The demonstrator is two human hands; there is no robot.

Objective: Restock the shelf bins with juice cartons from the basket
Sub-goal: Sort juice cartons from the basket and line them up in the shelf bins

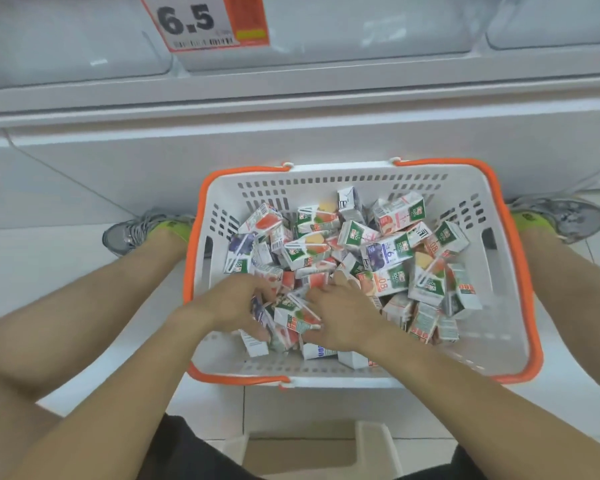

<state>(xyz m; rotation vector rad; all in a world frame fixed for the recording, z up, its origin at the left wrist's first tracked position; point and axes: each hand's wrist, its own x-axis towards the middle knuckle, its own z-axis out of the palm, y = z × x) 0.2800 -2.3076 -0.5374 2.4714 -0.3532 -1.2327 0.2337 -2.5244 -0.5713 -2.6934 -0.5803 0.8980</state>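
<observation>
Juice cartons (pixel 343 258) lie heaped in a white basket (pixel 499 334) with an orange rim, set on the tiled floor between the person's two grey shoes. Both hands are down in the near left part of the heap. The left hand (pixel 236 306) has its fingers curled round a cluster of cartons at the near edge of the pile, gripping them. The right hand (pixel 340 317) closes on a green-and-white carton (pixel 295 317) held between the two hands, thumb and fingers wrapped about it. Beyond the basket, at the far side, stand clear shelf bins (pixel 326 36), and an orange price tag (pixel 205 20) reading 6.5 hangs at the far left.
</observation>
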